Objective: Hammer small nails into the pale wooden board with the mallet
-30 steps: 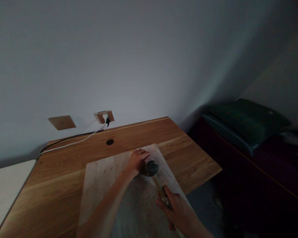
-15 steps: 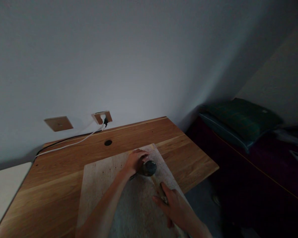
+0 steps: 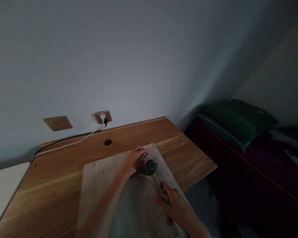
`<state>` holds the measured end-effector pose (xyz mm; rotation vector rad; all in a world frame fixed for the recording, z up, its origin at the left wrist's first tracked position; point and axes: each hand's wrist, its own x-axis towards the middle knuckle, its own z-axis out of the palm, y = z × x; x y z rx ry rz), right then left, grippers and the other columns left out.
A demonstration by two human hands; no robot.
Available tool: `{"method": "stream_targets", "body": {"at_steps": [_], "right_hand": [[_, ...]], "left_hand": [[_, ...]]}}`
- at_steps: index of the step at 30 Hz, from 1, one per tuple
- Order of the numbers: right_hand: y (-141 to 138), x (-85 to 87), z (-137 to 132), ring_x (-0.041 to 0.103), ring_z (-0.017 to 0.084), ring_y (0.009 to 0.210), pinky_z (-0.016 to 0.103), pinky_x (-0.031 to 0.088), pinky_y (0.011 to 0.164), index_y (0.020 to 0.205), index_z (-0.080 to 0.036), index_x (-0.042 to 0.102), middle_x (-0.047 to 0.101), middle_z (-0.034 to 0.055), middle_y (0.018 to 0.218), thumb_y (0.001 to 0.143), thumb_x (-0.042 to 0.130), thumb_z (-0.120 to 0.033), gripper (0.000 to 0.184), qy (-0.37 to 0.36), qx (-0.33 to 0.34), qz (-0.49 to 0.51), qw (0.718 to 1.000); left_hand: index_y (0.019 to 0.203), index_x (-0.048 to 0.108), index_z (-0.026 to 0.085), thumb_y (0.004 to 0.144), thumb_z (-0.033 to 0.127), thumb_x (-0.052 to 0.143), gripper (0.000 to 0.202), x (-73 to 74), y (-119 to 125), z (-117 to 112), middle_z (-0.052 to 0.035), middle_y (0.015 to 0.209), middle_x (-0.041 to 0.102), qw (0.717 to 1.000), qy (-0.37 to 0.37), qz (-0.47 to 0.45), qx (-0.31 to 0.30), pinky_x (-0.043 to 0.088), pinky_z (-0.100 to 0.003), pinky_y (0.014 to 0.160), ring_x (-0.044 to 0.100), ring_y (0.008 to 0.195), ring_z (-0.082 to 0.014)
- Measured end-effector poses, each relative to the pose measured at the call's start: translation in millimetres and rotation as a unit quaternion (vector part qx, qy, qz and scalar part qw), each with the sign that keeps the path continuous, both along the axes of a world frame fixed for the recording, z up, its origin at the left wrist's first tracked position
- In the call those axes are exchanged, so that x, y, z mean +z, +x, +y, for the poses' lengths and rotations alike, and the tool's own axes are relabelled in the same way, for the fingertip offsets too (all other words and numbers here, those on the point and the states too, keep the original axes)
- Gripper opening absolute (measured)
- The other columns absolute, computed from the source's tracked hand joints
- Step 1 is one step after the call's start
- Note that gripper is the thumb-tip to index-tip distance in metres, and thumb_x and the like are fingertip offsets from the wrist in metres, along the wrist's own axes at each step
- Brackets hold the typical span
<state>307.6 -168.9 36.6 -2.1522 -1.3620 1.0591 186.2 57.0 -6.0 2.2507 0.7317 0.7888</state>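
Note:
My right hand [image 3: 174, 202] is wrapped round the pale handle of a hammer [image 3: 149, 167]. The hammer's dark, round head sits low over the far right part of a wooden board [image 3: 96, 185], right beside my left hand [image 3: 137, 159]. The fingers of my left hand are bent and closed close to the board's surface, just behind the hammer head. Whatever they pinch is too small and dark to make out. A row of several small dark marks [image 3: 109, 169] shows on the board left of my left hand.
The board lies on a wooden desk [image 3: 52, 185] against a wall. A socket [image 3: 103, 117] with plugs feeds a white cable [image 3: 72, 143] and a black one. The desk has a round cable hole [image 3: 107, 142]. Right of the desk, a green pillow [image 3: 240, 119] lies on a dark red bed.
Both hands and the hammer keep almost the same place over the board. The hammer head has shifted very slightly; the view has turned a little.

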Motion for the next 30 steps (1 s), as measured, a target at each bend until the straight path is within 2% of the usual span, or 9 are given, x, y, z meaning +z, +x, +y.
{"method": "stream_targets", "body": {"at_steps": [3, 6, 10, 12, 15, 18, 23, 26, 30], "right_hand": [[-2.1, 3.9, 0.9, 0.072, 0.023, 0.074, 0.029, 0.052, 0.078, 0.129, -0.019, 0.059, 0.072, 0.0056, 0.083, 0.092, 0.051, -0.055, 0.053, 0.000, 0.004, -0.036, 0.999], [-2.3, 0.8, -0.3, 0.073, 0.025, 0.085, 0.029, 0.052, 0.079, 0.129, -0.022, 0.060, 0.073, 0.0075, 0.095, 0.088, 0.056, -0.057, 0.054, 0.005, -0.018, -0.049, 0.999], [0.0, -7.5, -2.2, 0.067, 0.018, 0.053, 0.030, 0.054, 0.070, 0.134, -0.020, 0.056, 0.073, 0.0091, 0.101, 0.089, 0.054, -0.057, 0.057, 0.001, -0.033, -0.009, 0.999], [0.5, -7.1, -1.8, 0.060, 0.014, 0.040, 0.030, 0.052, 0.059, 0.131, -0.020, 0.056, 0.072, 0.0073, 0.094, 0.092, 0.052, -0.055, 0.053, -0.004, -0.029, 0.032, 0.999], [-1.8, 0.2, 0.4, 0.058, 0.014, 0.040, 0.025, 0.044, 0.046, 0.104, -0.022, 0.060, 0.065, -0.0010, 0.067, 0.095, 0.049, -0.051, 0.033, 0.031, -0.021, 0.068, 0.997], [-4.7, 8.1, 4.7, 0.055, 0.012, 0.042, 0.022, 0.040, 0.045, 0.079, -0.024, 0.052, 0.056, -0.0049, 0.056, 0.097, 0.046, -0.051, 0.033, 0.072, -0.020, 0.076, 0.994], [3.7, 9.6, 25.5, 0.049, 0.009, 0.039, 0.021, 0.036, 0.044, 0.079, -0.024, 0.046, 0.050, -0.0081, 0.053, 0.096, 0.044, -0.056, 0.036, 0.148, -0.083, 0.084, 0.982], [13.7, 10.5, 43.1, 0.048, 0.010, 0.038, 0.022, 0.035, 0.042, 0.077, -0.024, 0.046, 0.050, -0.0076, 0.052, 0.094, 0.043, -0.058, 0.038, 0.174, -0.106, 0.066, 0.977], [19.2, 15.6, 55.4, 0.051, 0.012, 0.038, 0.023, 0.038, 0.045, 0.078, -0.024, 0.047, 0.049, -0.0076, 0.047, 0.094, 0.041, -0.056, 0.036, 0.191, -0.098, 0.024, 0.976]], "left_hand": [[0.097, 0.072, 0.021, 0.085, 0.018, 0.063, 0.016, -0.3, -0.2, -0.6, -0.0032, 0.105, 0.066, 1.000, -0.010, -0.013, -0.012, 0.052, -0.028, 0.087, 0.066, 0.093, -0.0166], [0.100, 0.071, 0.020, 0.084, 0.021, 0.067, 0.016, 0.7, -0.1, -1.1, -0.0033, 0.104, 0.066, 1.000, -0.025, -0.009, -0.003, 0.053, -0.028, 0.085, 0.066, 0.088, -0.0160], [0.093, 0.072, 0.020, 0.087, 0.025, 0.065, 0.010, 0.6, 0.5, -0.7, -0.0031, 0.101, 0.065, 1.000, -0.024, -0.002, -0.002, 0.052, -0.028, 0.084, 0.066, 0.089, -0.0164], [0.095, 0.073, 0.021, 0.089, 0.024, 0.062, 0.013, -0.9, 0.9, -0.1, -0.0034, 0.103, 0.066, 1.000, -0.014, -0.009, -0.012, 0.052, -0.029, 0.088, 0.065, 0.093, -0.0169], [0.105, 0.071, 0.022, 0.087, 0.022, 0.064, 0.020, -3.7, 1.1, 0.6, -0.0039, 0.109, 0.065, 1.000, -0.013, -0.015, -0.013, 0.052, -0.030, 0.089, 0.066, 0.093, -0.0168], [0.103, 0.070, 0.021, 0.082, 0.018, 0.068, 0.021, -5.0, 0.9, 0.9, -0.0040, 0.108, 0.064, 1.000, -0.017, -0.009, 0.002, 0.052, -0.028, 0.084, 0.066, 0.090, -0.0161], [0.092, 0.073, 0.019, 0.081, 0.006, 0.063, 0.020, -1.9, 1.5, -0.2, -0.0062, 0.104, 0.066, 1.000, 0.002, 0.012, 0.011, 0.051, -0.029, 0.086, 0.065, 0.092, -0.0178], [0.092, 0.074, 0.018, 0.082, 0.012, 0.067, 0.014, 2.1, 2.4, -1.7, -0.0086, 0.107, 0.066, 0.999, 0.002, 0.038, 0.024, 0.051, -0.034, 0.093, 0.065, 0.098, -0.0215], [0.093, 0.073, 0.018, 0.080, 0.019, 0.073, 0.013, 6.5, 2.3, -3.3, -0.0082, 0.109, 0.064, 0.998, -0.017, 0.051, 0.034, 0.053, -0.032, 0.091, 0.066, 0.096, -0.0206]]}}
